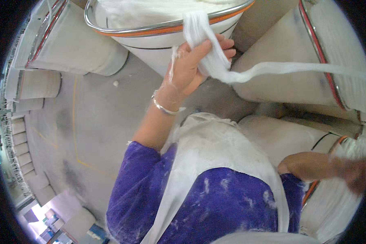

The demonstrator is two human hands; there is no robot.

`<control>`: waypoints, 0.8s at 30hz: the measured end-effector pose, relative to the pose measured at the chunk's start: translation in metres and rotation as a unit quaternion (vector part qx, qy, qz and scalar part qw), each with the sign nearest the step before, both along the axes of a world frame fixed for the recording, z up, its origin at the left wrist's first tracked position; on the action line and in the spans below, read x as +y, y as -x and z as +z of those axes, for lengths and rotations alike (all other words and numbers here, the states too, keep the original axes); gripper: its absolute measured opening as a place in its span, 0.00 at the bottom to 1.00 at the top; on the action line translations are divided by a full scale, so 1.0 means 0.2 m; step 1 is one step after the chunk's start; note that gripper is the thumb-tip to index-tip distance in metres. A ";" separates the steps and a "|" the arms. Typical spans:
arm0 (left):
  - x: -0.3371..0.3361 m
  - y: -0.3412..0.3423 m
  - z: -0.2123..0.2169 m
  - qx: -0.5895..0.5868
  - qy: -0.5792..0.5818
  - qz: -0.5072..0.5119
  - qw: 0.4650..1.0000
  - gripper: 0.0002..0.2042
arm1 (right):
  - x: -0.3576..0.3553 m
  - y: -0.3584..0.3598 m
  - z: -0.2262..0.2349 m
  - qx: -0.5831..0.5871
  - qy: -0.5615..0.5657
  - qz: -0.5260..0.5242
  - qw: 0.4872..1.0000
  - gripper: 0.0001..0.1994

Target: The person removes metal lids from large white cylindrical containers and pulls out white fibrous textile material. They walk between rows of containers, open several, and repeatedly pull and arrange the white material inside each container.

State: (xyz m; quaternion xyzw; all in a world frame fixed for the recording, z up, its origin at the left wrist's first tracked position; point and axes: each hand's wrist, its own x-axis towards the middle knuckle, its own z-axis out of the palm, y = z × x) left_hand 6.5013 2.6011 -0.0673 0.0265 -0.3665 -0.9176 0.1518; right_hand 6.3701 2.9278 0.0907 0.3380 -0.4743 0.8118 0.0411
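Observation:
My left hand (197, 61), with a bracelet at its wrist, holds a white fibre sliver (213, 67), the thumb laid over the soft strand. One part of the sliver hangs over the metal rim of a tall white can (150, 38) in front of me. The other part runs off to the right, across a second can with a red band (280, 53). Out at the right edge, my right hand (358, 175) is smeared by motion, near a can with an orange band (337, 203). Its fingers cannot be made out.
More white cans (81, 44) stand at the left, with a row of pale containers (22, 150) beyond them on the grey floor (110, 118). A yellow line (74, 122) is marked on it. Cans crowd close at my right side.

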 end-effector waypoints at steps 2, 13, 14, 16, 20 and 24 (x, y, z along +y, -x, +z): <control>0.02 -0.01 0.01 -0.012 0.029 -0.008 0.999 0.17 | -0.13 0.10 -0.11 -0.123 0.002 -0.042 0.992 0.21; 0.15 -0.08 0.05 -0.048 0.045 -0.127 0.990 0.14 | -0.97 -0.08 -0.17 0.001 -0.456 0.318 0.831 0.10; 0.16 -0.08 0.05 -0.041 0.039 -0.126 0.990 0.14 | -0.96 -0.09 -0.20 0.001 -0.467 0.299 0.832 0.08; 0.19 -0.08 0.05 -0.083 0.328 -0.041 0.940 0.11 | -0.90 -0.09 -0.25 0.033 -0.487 0.250 0.836 0.07; 0.25 -0.06 0.08 -0.134 0.448 -0.006 0.884 0.11 | -0.79 -0.08 -0.27 0.076 -0.489 0.148 0.856 0.08; 0.31 -0.05 0.11 -0.064 0.316 -0.102 0.941 0.13 | -0.73 -0.10 -0.23 0.249 -0.513 0.011 0.822 0.10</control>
